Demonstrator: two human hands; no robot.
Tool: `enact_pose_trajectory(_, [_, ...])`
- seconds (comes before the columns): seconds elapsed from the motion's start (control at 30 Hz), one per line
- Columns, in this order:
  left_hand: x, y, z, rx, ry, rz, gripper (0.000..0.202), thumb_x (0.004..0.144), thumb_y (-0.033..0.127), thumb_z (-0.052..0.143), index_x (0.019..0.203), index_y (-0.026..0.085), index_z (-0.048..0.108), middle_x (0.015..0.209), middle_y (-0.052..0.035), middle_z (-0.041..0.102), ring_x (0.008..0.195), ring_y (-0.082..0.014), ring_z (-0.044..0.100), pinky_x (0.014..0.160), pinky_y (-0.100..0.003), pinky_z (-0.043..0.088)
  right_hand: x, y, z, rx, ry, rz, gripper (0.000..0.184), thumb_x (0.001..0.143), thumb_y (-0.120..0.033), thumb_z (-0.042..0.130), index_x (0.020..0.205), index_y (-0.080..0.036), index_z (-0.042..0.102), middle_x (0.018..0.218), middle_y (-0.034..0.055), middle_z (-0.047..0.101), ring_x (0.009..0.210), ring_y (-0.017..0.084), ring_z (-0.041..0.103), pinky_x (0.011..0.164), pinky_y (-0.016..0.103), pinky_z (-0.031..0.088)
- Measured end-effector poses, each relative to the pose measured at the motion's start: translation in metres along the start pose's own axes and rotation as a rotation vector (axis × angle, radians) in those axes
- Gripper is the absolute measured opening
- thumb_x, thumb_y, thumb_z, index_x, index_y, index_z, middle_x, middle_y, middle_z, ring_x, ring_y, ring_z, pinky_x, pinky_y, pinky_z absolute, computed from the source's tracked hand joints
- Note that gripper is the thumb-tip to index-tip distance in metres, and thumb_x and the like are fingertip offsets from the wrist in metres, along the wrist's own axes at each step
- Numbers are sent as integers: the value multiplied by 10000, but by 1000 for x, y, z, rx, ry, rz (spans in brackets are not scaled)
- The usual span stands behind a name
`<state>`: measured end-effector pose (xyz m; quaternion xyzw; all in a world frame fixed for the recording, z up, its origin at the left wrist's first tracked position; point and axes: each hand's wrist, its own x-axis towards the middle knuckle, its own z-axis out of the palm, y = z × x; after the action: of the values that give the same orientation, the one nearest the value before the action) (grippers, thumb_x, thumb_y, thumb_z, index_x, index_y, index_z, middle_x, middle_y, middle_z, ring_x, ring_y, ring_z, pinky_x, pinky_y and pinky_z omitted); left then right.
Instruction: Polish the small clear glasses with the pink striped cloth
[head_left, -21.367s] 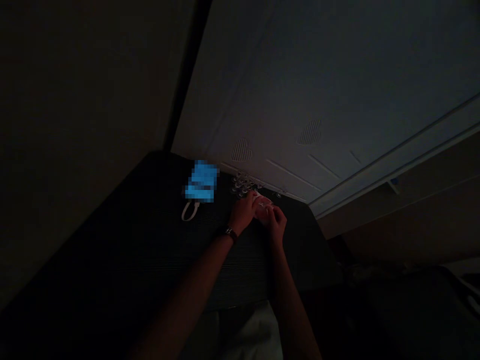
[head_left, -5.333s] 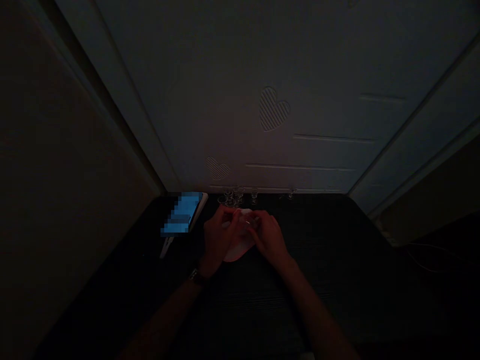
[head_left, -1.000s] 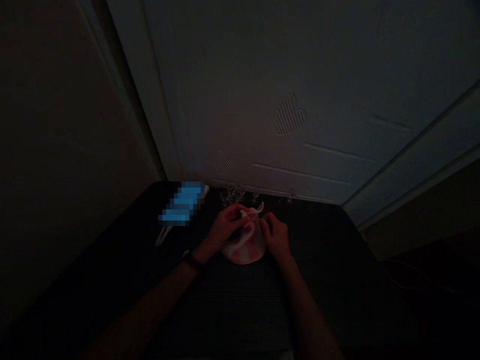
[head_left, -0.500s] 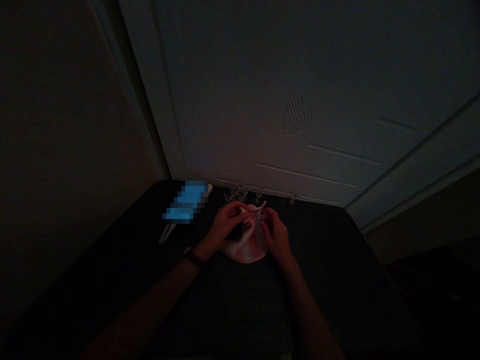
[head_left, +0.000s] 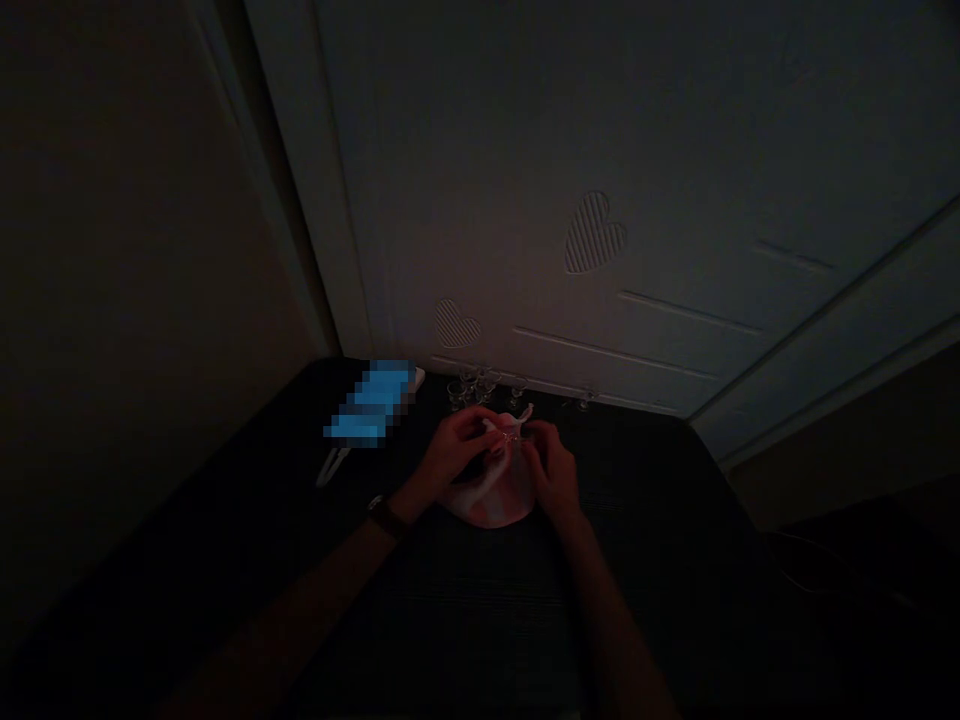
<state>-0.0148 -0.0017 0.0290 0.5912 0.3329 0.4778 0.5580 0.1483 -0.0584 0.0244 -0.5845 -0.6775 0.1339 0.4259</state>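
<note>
1. Far left: glowing blue rectangular screen (head_left: 371,403) flat on dark ribbed tabletop (head_left: 675,560); thin white cord loop (head_left: 330,468) just beside it.
2. Left hand (head_left: 454,455), dark wristband (head_left: 382,515) on wrist: fingers curled, pinching upper left edge of pale pink cloth bundle (head_left: 499,495).
3. Behind: cluster of small clear glass pieces (head_left: 472,385) at wall foot.
4. Bundle resting on tabletop between both hands.
5. Right hand (head_left: 551,470): closed on bundle's upper right edge.

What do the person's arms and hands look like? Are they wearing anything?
The left hand and the right hand are bare, with no gloves. The forearms are bare too, with no sleeves in view. A dark wristband, maybe a watch, circles the left wrist. It is too dim to spot rings.
</note>
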Motion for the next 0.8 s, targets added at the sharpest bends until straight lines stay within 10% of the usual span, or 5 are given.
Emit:
enact_pose_trajectory(0.43, [1, 5, -1, -101, 48, -22, 288, 655, 248, 668, 915, 160, 582, 1020, -78, 649, 930, -201, 610, 821, -349, 485, -1, 4, 3, -48, 23, -49, 278, 812, -355, 504, 1048, -208, 501, 772, -2, 584, 634, 121, 523, 603, 226, 400])
enact_pose_trajectory(0.8, [-6, 16, 4, -94, 31, 3, 271, 654, 224, 662, 906, 165, 582, 1020, -71, 648, 910, -194, 615, 801, -332, 493, -1, 0, 8, 107, -26, 82, 432, 907, -386, 274, 584, -181, 474, 522, -20, 474, 496, 103, 454, 519, 223, 328])
